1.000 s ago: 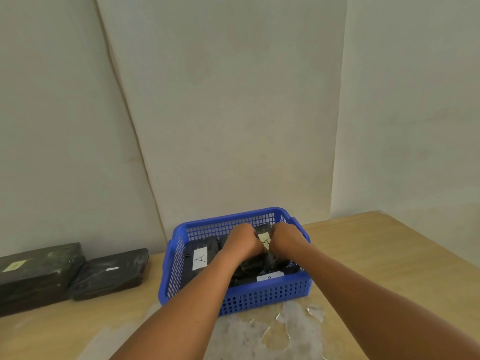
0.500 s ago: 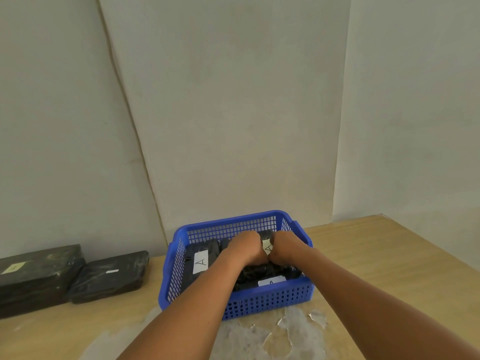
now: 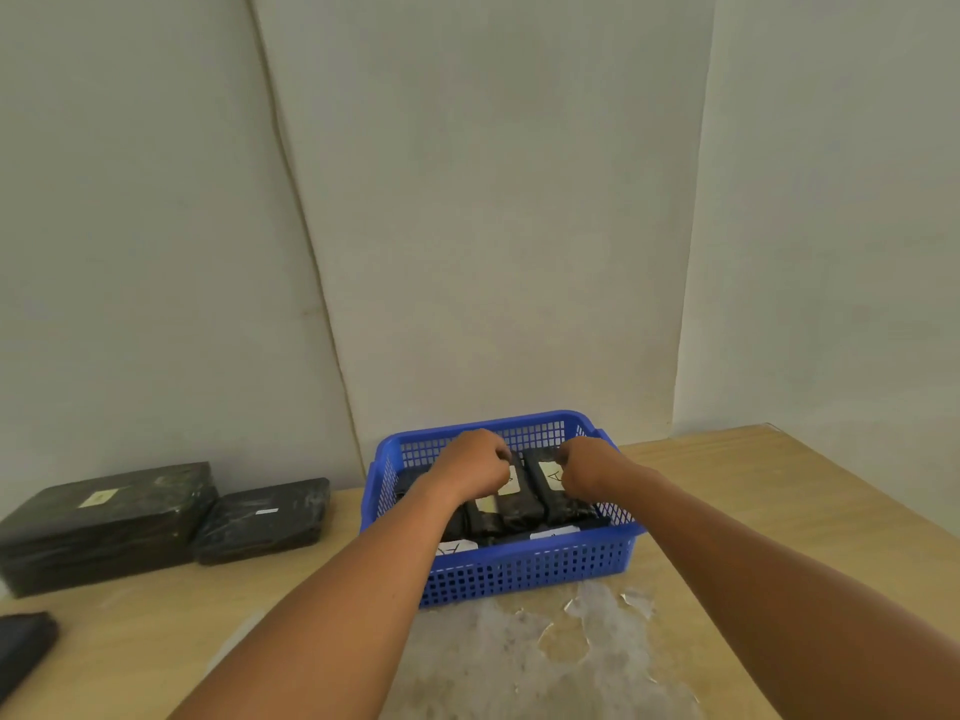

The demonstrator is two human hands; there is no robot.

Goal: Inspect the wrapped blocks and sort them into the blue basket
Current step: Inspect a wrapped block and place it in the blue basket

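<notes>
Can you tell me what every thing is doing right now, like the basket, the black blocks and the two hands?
blue basket: upright on the table, holding several wrapped blocks.
blocks in the basket: lying side by side, white labels up.
left hand: inside the basket, closed on a block.
right hand: inside the basket, closed on a block.
large wrapped block: lying flat by the wall, untouched.
smaller wrapped block: flat beside it, untouched.

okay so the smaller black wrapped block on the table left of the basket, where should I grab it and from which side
Grip the smaller wrapped block across its short width, from above, thumb on the near long edge and fingers on the far one. It lies flat and low, with its left end close against the larger block, so only the long sides and right end look free.
</notes>
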